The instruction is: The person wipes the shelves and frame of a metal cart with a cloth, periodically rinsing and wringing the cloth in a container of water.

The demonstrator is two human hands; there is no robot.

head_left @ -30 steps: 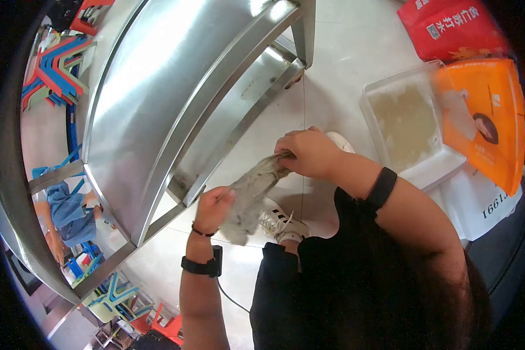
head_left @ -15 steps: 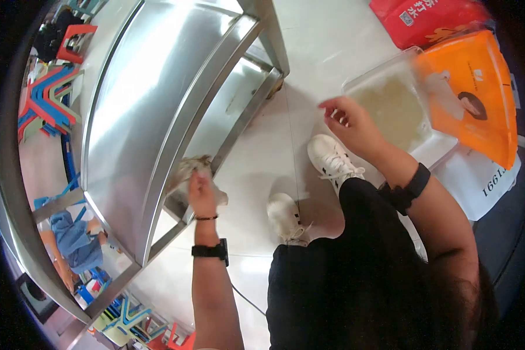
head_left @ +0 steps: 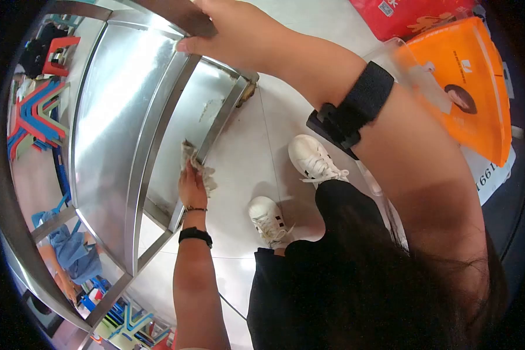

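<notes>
While holding the rag (head_left: 189,153) on the shelf (head_left: 193,102), left of centre, in the half-closed left hand (head_left: 192,185), now gripping the bar (head_left: 178,13), upper left, with the right hand (head_left: 232,28), empty a moment ago, so seemingly bracing for one-handed work.

Our left arm (head_left: 198,286) lies extended toward the desk (head_left: 114,111), nearly straight at the elbow, with the left wrist (head_left: 195,220) in line with the forearm. Our left hand (head_left: 192,184) is low at the desk's open side, by its lower rail, back of the hand up, fingers (head_left: 192,171) drawn together in a grasp and pointing away from us. Our right arm (head_left: 426,146) is bent at the elbow and raised, its forearm slanting over to the desk's upper bar. There our right hand (head_left: 233,29) grips, thumb (head_left: 193,44) laid along the near side of that bar; the other fingers are mostly hidden.
</notes>
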